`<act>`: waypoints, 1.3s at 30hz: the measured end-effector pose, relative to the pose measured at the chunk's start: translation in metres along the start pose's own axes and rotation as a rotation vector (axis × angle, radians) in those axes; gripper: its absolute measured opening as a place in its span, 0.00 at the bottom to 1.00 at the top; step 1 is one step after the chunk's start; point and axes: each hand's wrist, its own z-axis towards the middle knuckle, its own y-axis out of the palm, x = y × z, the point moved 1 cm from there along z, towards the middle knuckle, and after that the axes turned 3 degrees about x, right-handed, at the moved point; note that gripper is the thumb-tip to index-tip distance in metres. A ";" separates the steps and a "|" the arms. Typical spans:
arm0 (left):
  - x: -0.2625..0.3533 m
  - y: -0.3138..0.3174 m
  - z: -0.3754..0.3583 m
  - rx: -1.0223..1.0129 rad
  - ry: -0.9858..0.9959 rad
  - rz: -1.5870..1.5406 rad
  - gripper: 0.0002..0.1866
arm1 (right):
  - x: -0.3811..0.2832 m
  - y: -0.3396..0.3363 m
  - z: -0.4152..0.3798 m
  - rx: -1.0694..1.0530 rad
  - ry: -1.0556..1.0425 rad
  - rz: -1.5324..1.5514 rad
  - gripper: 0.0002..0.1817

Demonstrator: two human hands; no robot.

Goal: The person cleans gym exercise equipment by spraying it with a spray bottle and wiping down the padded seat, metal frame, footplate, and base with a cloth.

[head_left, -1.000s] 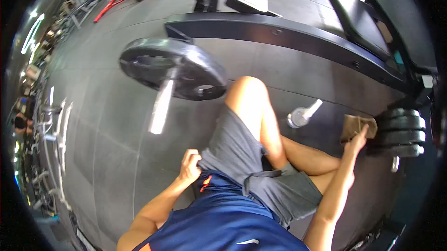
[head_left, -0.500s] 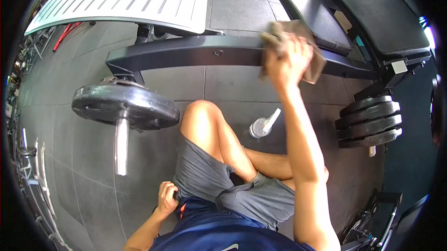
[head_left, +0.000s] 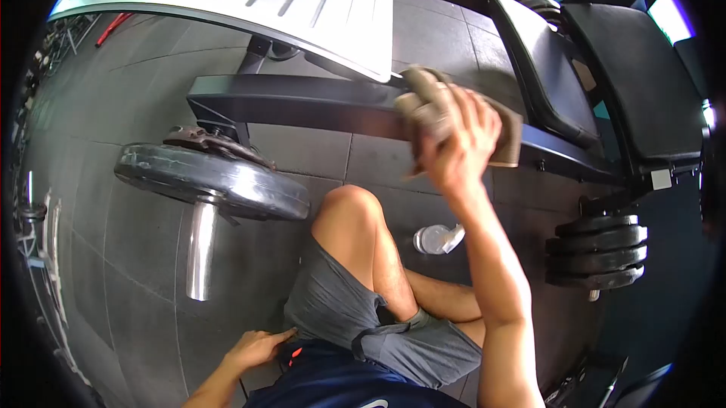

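Note:
A brown cloth [head_left: 505,136] is bunched under my right hand [head_left: 461,132], whose fingers press it against the dark metal beam [head_left: 302,103] of a gym machine. Part of the cloth sticks up beside the thumb, and part hangs out past the fingers. Low on the left, my left hand [head_left: 259,347] rests by my hip at the edge of the grey shorts [head_left: 325,294]; its fingers point to the shorts, and what lies under them is hidden. A clear bottle with a white top [head_left: 432,240] is on the floor between my knee and my right forearm.
A ribbed metal footplate [head_left: 302,0] overhangs the beam at the upper left. Below it, a large weight plate [head_left: 212,181] sits on a steel bar. Black padded seats [head_left: 635,83] are at the upper right, above stacked plates [head_left: 597,253]. Grey floor tiles surround me.
My right hand and the cloth have shifted slightly left and down along the beam. My left hand has moved down, its fingers now straighter. The view has turned a little.

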 end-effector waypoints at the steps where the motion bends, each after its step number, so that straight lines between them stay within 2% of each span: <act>1: 0.006 -0.016 0.001 -0.160 -0.097 0.030 0.30 | -0.014 0.010 -0.001 0.005 -0.079 0.050 0.37; 2: 0.000 -0.023 0.007 0.028 0.102 -0.041 0.28 | -0.023 0.014 0.000 0.017 -0.112 0.068 0.36; 3: 0.000 -0.024 0.011 0.117 0.113 -0.096 0.27 | -0.030 0.016 0.001 0.026 -0.146 0.087 0.34; 4: 0.024 -0.044 0.022 0.211 0.122 -0.155 0.26 | -0.019 0.014 0.000 -0.047 -0.194 0.084 0.33; 5: 0.040 -0.056 0.031 0.308 0.129 -0.219 0.25 | -0.012 0.005 -0.001 -0.026 -0.213 0.100 0.30; 7: 0.045 -0.049 0.041 0.326 0.283 -0.431 0.20 | 0.009 0.003 -0.017 0.087 -0.189 0.032 0.24; 8: 0.043 -0.043 0.045 0.328 0.311 -0.451 0.19 | 0.013 -0.004 -0.023 0.041 -0.158 0.000 0.28; 13: 0.044 -0.036 0.053 0.320 0.388 -0.570 0.17 | -0.008 0.007 -0.020 0.097 -0.270 0.120 0.23; 15: 0.042 -0.040 0.049 0.307 0.358 -0.594 0.16 | -0.029 -0.005 -0.009 0.150 0.282 0.354 0.23; 16: 0.038 -0.042 0.048 0.292 0.335 -0.608 0.16 | -0.007 -0.010 -0.024 0.206 0.886 0.828 0.25; 18: 0.032 -0.042 0.046 0.286 0.270 -0.677 0.16 | 0.001 -0.020 -0.018 0.276 0.629 0.208 0.29; 20: 0.023 -0.039 0.048 0.314 0.261 -0.669 0.16 | 0.008 -0.020 -0.016 0.285 0.399 0.034 0.29; 21: 0.019 -0.039 0.049 0.332 0.252 -0.664 0.16 | 0.018 -0.023 -0.010 0.298 0.716 0.393 0.28; 24: 0.012 -0.040 0.052 0.371 0.231 -0.700 0.15 | 0.055 -0.030 0.022 -0.025 1.038 1.044 0.30; 25: 0.009 -0.040 0.054 0.382 0.230 -0.697 0.15 | 0.052 -0.028 0.048 -0.107 1.120 1.451 0.27; 26: 0.006 -0.036 0.058 0.379 0.245 -0.693 0.16 | 0.061 -0.016 0.061 -0.102 1.084 1.316 0.25; 28: 0.008 -0.038 0.063 0.349 0.246 -0.713 0.16 | 0.090 0.015 0.083 -0.075 1.153 1.201 0.22; 31: 0.013 -0.042 0.070 0.330 0.279 -0.718 0.16 | 0.100 0.039 0.116 0.056 1.381 1.089 0.20; 32: 0.014 -0.043 0.071 0.334 0.285 -0.725 0.16 | 0.081 0.029 0.122 0.030 1.314 1.091 0.21; 36: 0.010 -0.042 0.069 0.374 0.251 -0.716 0.15 | 0.015 -0.019 0.081 0.365 0.800 0.800 0.26; 37: 0.008 -0.039 0.067 0.387 0.241 -0.719 0.15 | 0.002 -0.026 0.054 0.285 0.662 0.749 0.26; 38: 0.007 -0.038 0.068 0.400 0.234 -0.716 0.15 | -0.002 -0.020 0.023 0.165 0.509 0.833 0.26; 39: 0.008 -0.038 0.069 0.395 0.237 -0.709 0.15 | -0.016 -0.019 0.028 -0.117 0.189 0.438 0.29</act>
